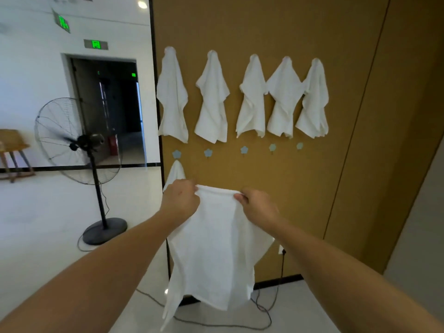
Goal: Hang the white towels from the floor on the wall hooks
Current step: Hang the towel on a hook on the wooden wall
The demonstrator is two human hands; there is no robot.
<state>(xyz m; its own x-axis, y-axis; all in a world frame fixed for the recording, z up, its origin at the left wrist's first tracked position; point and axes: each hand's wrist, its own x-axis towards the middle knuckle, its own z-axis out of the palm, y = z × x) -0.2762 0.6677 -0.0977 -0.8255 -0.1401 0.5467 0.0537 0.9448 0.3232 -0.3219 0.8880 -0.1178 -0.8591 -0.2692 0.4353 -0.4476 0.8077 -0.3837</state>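
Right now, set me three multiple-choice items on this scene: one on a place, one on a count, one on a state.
1. Where does the fan stand?
A. left of the brown wall
B. right of the brown wall
C. behind the person

2. How many white towels hang in the top row?
A. three
B. five
C. seven

3. How is the towel in front held?
A. by one hand only
B. pinched along its top edge by both hands
C. lying on the floor

Key: 1 A, the fan stands on the floor left of the brown wall. 2 B, five towels hang side by side, the first. 3 B, the left hand and right hand pinch the held towel at its top edge.
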